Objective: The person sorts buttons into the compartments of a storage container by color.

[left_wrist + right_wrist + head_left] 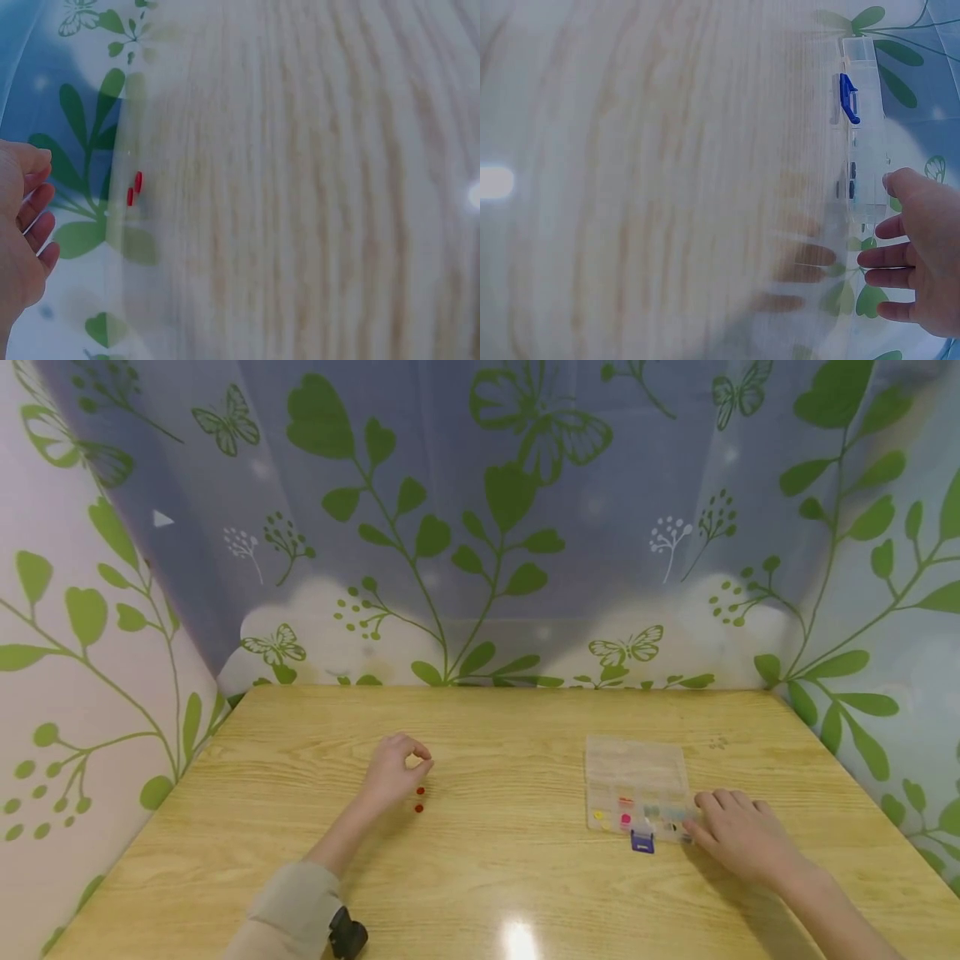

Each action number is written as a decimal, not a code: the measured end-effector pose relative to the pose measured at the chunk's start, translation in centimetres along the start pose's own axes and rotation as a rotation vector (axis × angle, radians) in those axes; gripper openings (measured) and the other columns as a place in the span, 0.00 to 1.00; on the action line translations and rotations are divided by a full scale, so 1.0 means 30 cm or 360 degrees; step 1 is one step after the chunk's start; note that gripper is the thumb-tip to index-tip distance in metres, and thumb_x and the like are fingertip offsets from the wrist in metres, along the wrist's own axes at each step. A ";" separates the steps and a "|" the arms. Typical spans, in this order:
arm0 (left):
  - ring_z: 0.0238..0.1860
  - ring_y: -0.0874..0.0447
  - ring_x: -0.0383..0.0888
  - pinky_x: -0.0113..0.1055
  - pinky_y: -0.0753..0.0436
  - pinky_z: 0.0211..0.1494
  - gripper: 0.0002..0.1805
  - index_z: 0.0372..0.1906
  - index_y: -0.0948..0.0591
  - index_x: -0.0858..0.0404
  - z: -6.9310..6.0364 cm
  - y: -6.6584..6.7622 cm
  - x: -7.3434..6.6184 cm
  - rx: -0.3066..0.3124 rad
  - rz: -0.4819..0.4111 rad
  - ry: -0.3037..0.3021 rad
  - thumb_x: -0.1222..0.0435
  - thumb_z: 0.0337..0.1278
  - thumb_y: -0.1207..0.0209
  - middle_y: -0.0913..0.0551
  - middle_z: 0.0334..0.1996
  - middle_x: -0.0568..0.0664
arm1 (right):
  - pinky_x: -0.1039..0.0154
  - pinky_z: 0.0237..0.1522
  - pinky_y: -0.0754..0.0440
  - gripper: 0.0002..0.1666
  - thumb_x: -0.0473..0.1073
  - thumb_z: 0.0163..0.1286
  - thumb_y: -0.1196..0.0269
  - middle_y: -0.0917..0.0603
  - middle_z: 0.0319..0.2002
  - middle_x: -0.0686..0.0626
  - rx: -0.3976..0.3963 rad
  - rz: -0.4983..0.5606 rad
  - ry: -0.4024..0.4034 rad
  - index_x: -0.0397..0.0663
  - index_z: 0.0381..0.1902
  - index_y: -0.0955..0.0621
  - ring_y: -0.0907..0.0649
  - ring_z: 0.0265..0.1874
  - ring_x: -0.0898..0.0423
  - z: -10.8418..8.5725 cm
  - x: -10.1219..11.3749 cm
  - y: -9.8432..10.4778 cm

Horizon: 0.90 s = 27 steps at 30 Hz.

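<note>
Two small red discs (420, 791) lie on the table just below my left hand (393, 772). Its thumb and index finger curve toward each other, and nothing shows between the tips. In the left wrist view the same red discs (138, 181) sit apart from the loosely bent fingers (39, 229). A clear plastic compartment box (636, 764) stands with its lid folded back and a blue latch (642, 842) at the front. My right hand (742, 837) is at the box's right side, fingers extended and spread, thumb at the box edge (866, 180).
Small yellow, pink and red pieces (626, 819) lie in the box's compartments, with some dark ones at the right. Several tiny pale pieces (718, 742) are on the wooden table (510, 860) behind the right hand. A leaf-patterned curtain (480, 568) borders the table.
</note>
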<state>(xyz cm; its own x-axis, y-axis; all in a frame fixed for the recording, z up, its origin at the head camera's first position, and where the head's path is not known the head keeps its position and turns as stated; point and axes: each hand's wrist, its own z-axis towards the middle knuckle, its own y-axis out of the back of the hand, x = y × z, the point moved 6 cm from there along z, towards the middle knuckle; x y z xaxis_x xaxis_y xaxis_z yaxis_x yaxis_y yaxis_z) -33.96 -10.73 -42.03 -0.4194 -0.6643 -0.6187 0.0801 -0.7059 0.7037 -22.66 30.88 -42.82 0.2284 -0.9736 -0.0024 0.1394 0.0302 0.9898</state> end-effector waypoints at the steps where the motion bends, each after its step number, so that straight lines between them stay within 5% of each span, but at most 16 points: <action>1: 0.46 0.30 0.52 0.49 0.33 0.53 0.04 0.32 0.18 0.64 -0.004 0.001 0.005 0.0004 0.0001 0.0006 0.67 0.52 0.38 0.21 0.38 0.52 | 0.38 0.39 0.30 0.23 0.55 0.68 0.46 0.23 0.44 0.39 0.0001 0.0002 0.0000 0.39 0.46 0.26 0.25 0.46 0.38 0.000 0.000 0.000; 27: 0.37 0.32 0.48 0.40 0.34 0.41 0.04 0.30 0.17 0.63 -0.070 -0.037 0.074 0.0062 0.0080 0.0103 0.67 0.48 0.36 0.21 0.36 0.52 | 0.37 0.40 0.31 0.24 0.55 0.68 0.45 0.22 0.44 0.39 0.0008 -0.0002 -0.0013 0.39 0.46 0.26 0.25 0.46 0.37 0.002 0.004 0.002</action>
<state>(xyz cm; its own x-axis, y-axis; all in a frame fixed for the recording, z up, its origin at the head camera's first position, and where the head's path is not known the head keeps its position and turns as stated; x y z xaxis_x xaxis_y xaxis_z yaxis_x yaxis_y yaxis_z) -33.08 -11.93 -44.91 -0.3561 -0.7142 -0.6026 0.0636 -0.6619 0.7469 -22.69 30.75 -42.76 0.2202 -0.9755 -0.0026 0.1348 0.0278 0.9905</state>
